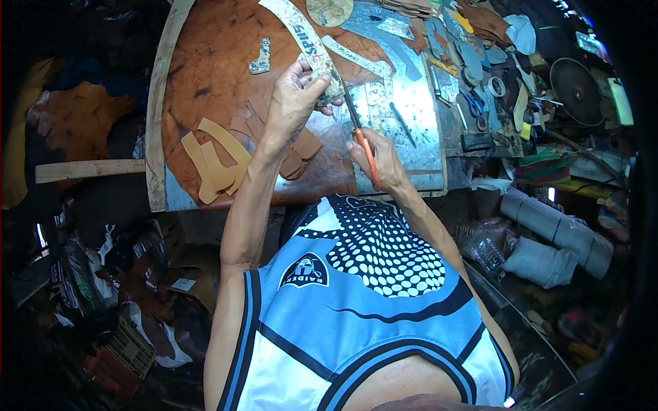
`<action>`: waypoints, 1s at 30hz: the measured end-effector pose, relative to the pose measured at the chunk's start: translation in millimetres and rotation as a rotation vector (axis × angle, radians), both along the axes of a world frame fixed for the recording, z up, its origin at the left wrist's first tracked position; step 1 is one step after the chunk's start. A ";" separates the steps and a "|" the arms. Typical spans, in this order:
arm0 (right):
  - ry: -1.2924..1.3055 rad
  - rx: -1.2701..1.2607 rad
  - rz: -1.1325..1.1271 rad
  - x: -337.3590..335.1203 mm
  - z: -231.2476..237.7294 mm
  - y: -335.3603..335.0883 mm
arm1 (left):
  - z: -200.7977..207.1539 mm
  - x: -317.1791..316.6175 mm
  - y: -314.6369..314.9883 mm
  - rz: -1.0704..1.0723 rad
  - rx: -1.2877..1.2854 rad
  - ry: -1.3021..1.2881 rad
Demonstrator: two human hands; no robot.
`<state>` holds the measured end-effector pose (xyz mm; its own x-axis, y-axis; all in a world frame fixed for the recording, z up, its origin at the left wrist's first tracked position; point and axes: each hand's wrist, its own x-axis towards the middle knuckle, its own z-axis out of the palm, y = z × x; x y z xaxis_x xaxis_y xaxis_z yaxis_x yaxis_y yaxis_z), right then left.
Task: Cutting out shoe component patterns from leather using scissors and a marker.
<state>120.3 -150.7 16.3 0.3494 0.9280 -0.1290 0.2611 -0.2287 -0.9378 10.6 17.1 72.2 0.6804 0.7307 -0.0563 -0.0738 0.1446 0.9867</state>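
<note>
My left hand [291, 99] pinches the near end of a long, curved, whitish strip [296, 29] with printed marks and a stained, worn end. In my right hand [385, 163] is a pair of scissors [370, 156] with orange handles. Their dark blades point away from me and lie along the right edge of the strip's near end; whether they are cutting into it I cannot tell. Beneath my left wrist lie several brown leather pieces [301, 154]. Farther left, curved tan leather pieces [218, 161] overlap on a large brown leather sheet [205, 75].
A small spotted template [260, 57], a curved pale template [355, 57] and a round disc [330, 9] lie on the bench. A dark pen [403, 125] rests on the bluish metal surface [425, 161]. Tools and scraps crowd the right, near a round fan [576, 91].
</note>
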 end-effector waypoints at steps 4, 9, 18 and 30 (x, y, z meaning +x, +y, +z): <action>-0.022 0.037 -0.009 -1.5 -2.8 -0.9 | -0.7 1.8 -0.5 -0.013 0.012 0.009; 0.005 -0.045 -0.006 -2.9 -0.7 -3.1 | -0.7 3.1 -0.3 -0.026 0.016 0.006; -0.011 0.035 -0.072 -6.0 -1.1 -7.8 | -1.6 4.2 -3.9 -0.068 -0.014 0.066; -0.011 -0.078 -0.061 0.8 4.2 -12.2 | -1.7 2.0 -26.8 -0.186 -0.069 0.052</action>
